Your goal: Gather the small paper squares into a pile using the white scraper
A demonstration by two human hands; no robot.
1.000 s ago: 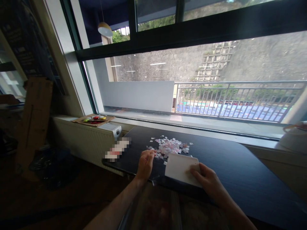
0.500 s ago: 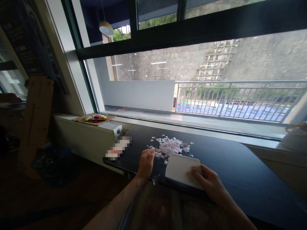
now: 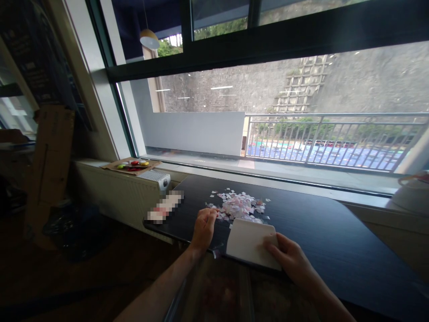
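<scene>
A heap of small pale, pinkish paper squares (image 3: 237,205) lies on a dark table (image 3: 321,241), with loose pieces scattered around it. My left hand (image 3: 203,227) is at the heap's left edge, its fingers curled together; whatever they pinch, if anything, is too small to make out. Between thumb and fingers, my right hand (image 3: 288,256) grips the right side of a flat white rectangular board with rounded corners (image 3: 250,241). That board is tilted at the table's near edge, just in front of the heap. A small clear plastic piece (image 3: 217,252) sits at the edge between my hands.
A pixelated strip (image 3: 166,206) lies at the table's left corner. Beyond it, a radiator (image 3: 114,192) carries cardboard with colourful items (image 3: 134,164). A large window runs behind the table. Under the near edge is a dim container (image 3: 248,290). Tall cardboard (image 3: 53,156) stands far left.
My right hand has drawn the white board slightly toward me and to the left, uncovering a little more of the heap's near side. My left hand has stayed almost still.
</scene>
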